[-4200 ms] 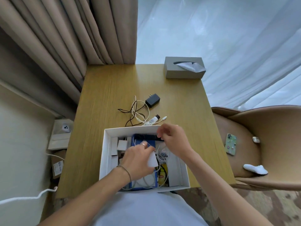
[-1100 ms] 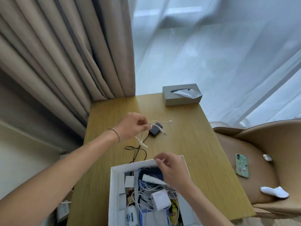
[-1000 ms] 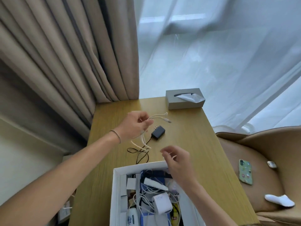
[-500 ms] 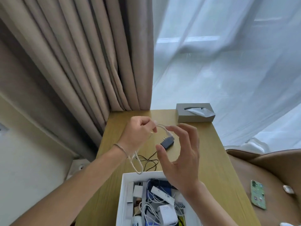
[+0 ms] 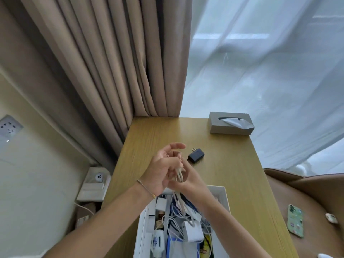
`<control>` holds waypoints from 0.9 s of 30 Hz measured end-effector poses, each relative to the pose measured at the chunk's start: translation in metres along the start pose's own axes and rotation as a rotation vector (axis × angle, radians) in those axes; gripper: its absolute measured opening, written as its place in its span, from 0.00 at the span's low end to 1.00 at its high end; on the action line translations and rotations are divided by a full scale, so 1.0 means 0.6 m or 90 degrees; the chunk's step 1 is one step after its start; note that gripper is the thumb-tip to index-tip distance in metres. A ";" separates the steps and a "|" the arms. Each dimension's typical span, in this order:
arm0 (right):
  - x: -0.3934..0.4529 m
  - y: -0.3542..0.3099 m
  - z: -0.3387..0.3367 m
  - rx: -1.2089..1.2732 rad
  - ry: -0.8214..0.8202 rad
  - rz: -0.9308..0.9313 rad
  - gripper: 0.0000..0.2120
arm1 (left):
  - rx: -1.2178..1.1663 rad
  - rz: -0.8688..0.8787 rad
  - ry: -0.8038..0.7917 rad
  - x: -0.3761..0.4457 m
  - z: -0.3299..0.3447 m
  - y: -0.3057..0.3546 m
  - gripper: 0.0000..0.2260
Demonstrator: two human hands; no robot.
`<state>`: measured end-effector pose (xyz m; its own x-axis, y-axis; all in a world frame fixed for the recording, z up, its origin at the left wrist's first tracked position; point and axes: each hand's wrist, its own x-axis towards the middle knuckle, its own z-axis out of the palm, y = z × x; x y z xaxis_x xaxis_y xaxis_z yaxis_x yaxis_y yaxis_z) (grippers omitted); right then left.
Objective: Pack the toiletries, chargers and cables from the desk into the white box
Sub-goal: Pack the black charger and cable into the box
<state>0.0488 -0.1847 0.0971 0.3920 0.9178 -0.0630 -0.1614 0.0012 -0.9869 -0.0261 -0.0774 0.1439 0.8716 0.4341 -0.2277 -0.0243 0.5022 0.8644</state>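
Note:
Both hands meet above the desk [image 5: 232, 174], just beyond the white box [image 5: 224, 194]. A looped white cable [image 5: 179, 175] runs between them. My left hand [image 5: 162, 170] holds its loops with the index finger stretched out. Partly behind it, my right hand [image 5: 188, 178] grips the same bundle, and the cable's tail hangs into the box. Inside the box lie a white charger brick [image 5: 192, 232], a white tube [image 5: 192, 212], a small white bottle [image 5: 157, 243] and tangled white cables. A black charger [image 5: 196, 155] lies on the desk beyond my hands; its cord is hidden.
A grey tissue box [image 5: 230, 125] stands at the desk's far right corner. Beige curtains [image 5: 121, 71] hang at the back left. A tan chair [image 5: 307, 202] on the right carries a green phone [image 5: 296, 222]. Cartons sit on the floor to the left.
My left hand lifted the white cable off the desk. My right hand rose from the box to meet it and now grips the cable too. The camera tilted upward.

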 end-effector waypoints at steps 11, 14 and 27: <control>-0.034 0.059 -0.031 -0.228 -0.071 0.207 0.24 | 0.430 0.098 0.088 -0.028 -0.063 -0.057 0.15; -0.057 0.088 -0.032 -0.556 -0.095 0.170 0.24 | 0.595 0.128 0.145 -0.033 -0.100 -0.080 0.13; -0.134 0.232 -0.015 -0.937 -0.199 0.031 0.41 | 0.780 0.079 0.219 -0.034 -0.165 -0.174 0.11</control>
<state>0.0030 -0.2619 -0.0363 0.1789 0.9505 -0.2540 0.9340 -0.2452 -0.2599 -0.0901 -0.0649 0.0138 0.7208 0.6905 -0.0607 0.5286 -0.4909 0.6925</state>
